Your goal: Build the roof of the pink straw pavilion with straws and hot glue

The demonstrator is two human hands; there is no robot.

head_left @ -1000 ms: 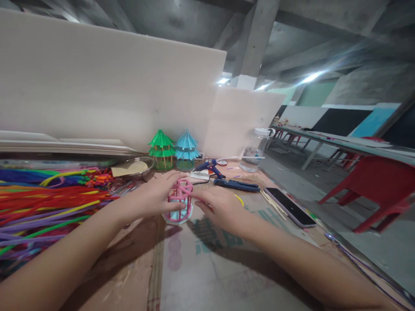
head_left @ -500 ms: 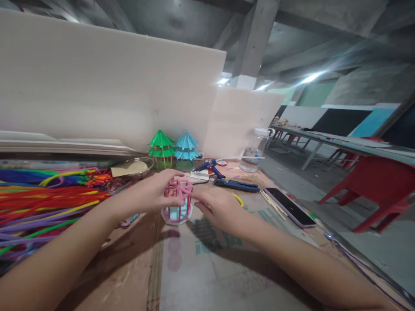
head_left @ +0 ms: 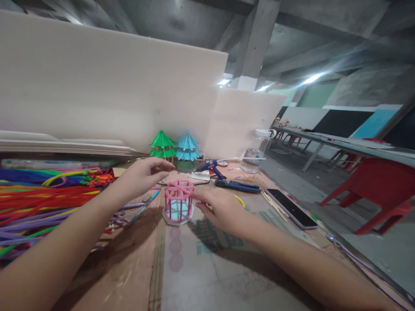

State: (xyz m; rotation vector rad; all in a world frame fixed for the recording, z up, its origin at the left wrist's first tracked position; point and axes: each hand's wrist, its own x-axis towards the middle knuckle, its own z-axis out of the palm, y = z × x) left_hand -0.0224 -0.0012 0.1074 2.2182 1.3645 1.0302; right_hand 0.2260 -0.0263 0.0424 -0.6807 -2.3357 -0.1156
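Note:
A small pink cage-like frame (head_left: 179,202), built of pink pipe-cleaner posts and rings, stands upright on a pale blue many-sided base. My left hand (head_left: 147,173) hovers behind and left of it, thumb and fingers apart, holding nothing. On the other side, my right hand (head_left: 222,209) has its fingers pinched at the frame's upper right edge. From that pinch a pink pipe cleaner (head_left: 187,190) runs across the frame's top; its end is hidden by the fingers. Behind stand a green model pavilion (head_left: 162,144) and a blue model pavilion (head_left: 188,147).
Bundles of coloured pipe cleaners (head_left: 48,198) spread over the left side. A glue gun (head_left: 212,167), blue-handled pliers (head_left: 238,185), thin wooden sticks (head_left: 275,205), a phone (head_left: 290,208) and a water jug (head_left: 254,153) lie or stand to the right. White boards (head_left: 113,86) rise behind.
My left hand has let go of the pink frame and drawn back up and to the left. My right hand stays at the frame's right side. The frame stands in the same place.

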